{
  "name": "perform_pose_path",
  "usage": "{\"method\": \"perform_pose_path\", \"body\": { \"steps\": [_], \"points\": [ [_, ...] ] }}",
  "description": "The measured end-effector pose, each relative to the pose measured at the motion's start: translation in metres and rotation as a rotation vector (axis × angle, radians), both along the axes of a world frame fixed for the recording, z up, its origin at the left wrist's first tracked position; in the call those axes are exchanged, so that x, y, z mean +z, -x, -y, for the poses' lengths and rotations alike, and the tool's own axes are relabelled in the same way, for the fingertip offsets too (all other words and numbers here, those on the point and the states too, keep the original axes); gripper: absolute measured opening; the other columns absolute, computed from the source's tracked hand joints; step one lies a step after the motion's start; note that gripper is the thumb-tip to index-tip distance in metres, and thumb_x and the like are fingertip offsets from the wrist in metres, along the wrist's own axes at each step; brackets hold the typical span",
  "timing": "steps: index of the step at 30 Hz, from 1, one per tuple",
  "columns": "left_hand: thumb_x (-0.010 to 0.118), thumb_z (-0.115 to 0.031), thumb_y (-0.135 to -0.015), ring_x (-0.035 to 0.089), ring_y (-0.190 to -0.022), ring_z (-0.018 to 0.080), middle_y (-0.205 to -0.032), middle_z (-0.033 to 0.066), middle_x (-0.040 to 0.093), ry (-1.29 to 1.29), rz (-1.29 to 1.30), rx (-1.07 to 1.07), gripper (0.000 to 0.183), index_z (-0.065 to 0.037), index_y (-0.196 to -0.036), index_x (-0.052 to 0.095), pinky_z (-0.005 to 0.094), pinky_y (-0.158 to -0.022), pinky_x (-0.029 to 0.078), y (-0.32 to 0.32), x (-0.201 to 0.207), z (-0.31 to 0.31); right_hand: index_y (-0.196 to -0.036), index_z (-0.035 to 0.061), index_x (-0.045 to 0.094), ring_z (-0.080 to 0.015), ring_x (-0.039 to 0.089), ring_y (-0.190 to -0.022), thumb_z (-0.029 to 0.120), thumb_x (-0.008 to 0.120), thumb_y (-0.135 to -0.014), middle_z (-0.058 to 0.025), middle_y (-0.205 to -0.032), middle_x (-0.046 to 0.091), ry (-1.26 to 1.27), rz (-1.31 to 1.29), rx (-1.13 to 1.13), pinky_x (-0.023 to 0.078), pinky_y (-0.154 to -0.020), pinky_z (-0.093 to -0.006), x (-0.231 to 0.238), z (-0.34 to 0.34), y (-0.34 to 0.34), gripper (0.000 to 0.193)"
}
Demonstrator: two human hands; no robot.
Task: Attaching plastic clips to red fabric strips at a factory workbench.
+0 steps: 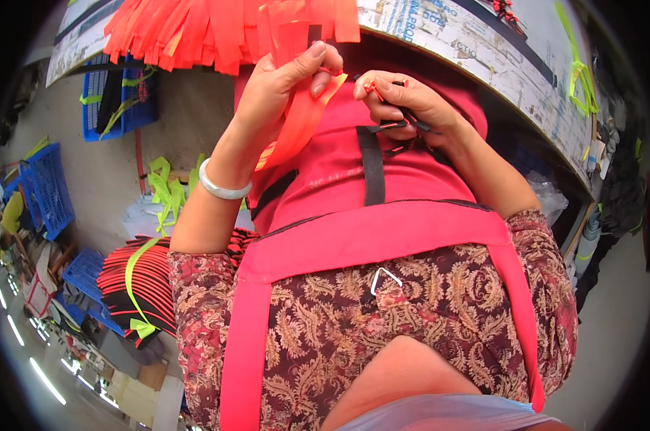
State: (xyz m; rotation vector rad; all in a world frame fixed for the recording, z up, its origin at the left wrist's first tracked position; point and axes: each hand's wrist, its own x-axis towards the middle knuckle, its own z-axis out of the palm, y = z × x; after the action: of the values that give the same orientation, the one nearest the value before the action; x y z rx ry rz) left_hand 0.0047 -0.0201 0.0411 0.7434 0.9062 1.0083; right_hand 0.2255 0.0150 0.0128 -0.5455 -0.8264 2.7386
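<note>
My left hand [264, 97] is closed round bright orange fabric strips [307, 126], thumb pressed over fingers. The strips hang below the hand, with more orange rising above it. Just to the right, my right hand [425, 104] is curled round a small bunch of thin black strips with red bits [411, 121]; their exact kind is hard to make out. A red bit shows at its thumb and fingertip. The two hands are close together but apart, above my red apron [318, 187].
Many orange strips [188, 32] hang over the edge of the worktable [475, 54]. A small red-and-black pile [508, 14] and yellow-green strips [582, 82] lie on it. To the left are blue crates [48, 187] and a bundle of red-and-black pieces [134, 284] tied with yellow-green ribbon.
</note>
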Motion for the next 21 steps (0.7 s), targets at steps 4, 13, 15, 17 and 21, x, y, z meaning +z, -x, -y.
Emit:
{"method": "perform_pose_path", "body": {
  "steps": [4, 13, 15, 17, 21],
  "points": [
    [0.055, -0.027, -0.095, 0.046, -0.063, 0.0087, -0.065, 0.0006, 0.049, 0.033, 0.047, -0.037, 0.030, 0.002, -0.089, 0.063, 0.0215, -0.059, 0.039, -0.010, 0.000, -0.013, -0.109, 0.0050, 0.053, -0.0018, 0.028, -0.042, 0.035, 0.049, -0.096, 0.0053, -0.060, 0.037, -0.009, 0.053, -0.166, 0.024, -0.037, -0.0168, -0.004, -0.003, -0.011, 0.033],
    [0.064, -0.005, -0.086, 0.061, -0.087, 0.0123, -0.095, 0.0052, 0.062, -0.149, -0.183, -0.107, 0.033, 0.003, -0.118, 0.056, 0.0265, -0.076, 0.056, -0.077, 0.015, -0.022, -0.112, 0.0061, 0.057, -0.0040, 0.051, -0.059, 0.032, 0.049, -0.096, 0.0017, -0.080, 0.057, 0.207, 0.140, -0.438, 0.038, -0.043, -0.0157, -0.028, -0.017, -0.006, 0.031],
    [0.064, -0.003, -0.085, 0.060, -0.087, 0.0113, -0.095, 0.0046, 0.061, -0.186, -0.151, -0.089, 0.039, 0.004, -0.122, 0.053, 0.0262, -0.074, 0.056, -0.075, 0.013, -0.019, -0.113, 0.0038, 0.056, -0.0045, 0.052, -0.062, 0.033, 0.052, -0.095, 0.0004, -0.081, 0.057, 0.239, -0.003, -0.399, 0.040, -0.043, -0.0150, -0.036, -0.019, -0.010, 0.034],
    [0.064, -0.004, -0.086, 0.061, -0.087, 0.0116, -0.099, 0.0062, 0.062, -0.148, -0.162, -0.091, 0.040, 0.005, -0.123, 0.052, 0.0266, -0.075, 0.055, -0.062, 0.006, -0.017, -0.111, 0.0019, 0.055, -0.0046, 0.050, -0.059, 0.033, 0.051, -0.096, 0.0000, -0.081, 0.056, 0.234, -0.052, -0.373, 0.041, -0.044, -0.0146, -0.033, -0.017, -0.006, 0.035],
    [0.061, -0.006, -0.090, 0.058, -0.075, 0.0079, -0.082, 0.0045, 0.066, -0.130, -0.120, 0.051, 0.023, 0.003, -0.110, 0.058, 0.0197, -0.070, 0.045, -0.047, 0.013, -0.015, -0.109, 0.0012, 0.056, -0.0024, 0.039, -0.052, 0.035, 0.049, -0.097, 0.0023, -0.076, 0.051, 0.126, -0.052, -0.331, 0.031, -0.041, -0.0146, -0.030, -0.018, -0.005, 0.037]
  ]
}}
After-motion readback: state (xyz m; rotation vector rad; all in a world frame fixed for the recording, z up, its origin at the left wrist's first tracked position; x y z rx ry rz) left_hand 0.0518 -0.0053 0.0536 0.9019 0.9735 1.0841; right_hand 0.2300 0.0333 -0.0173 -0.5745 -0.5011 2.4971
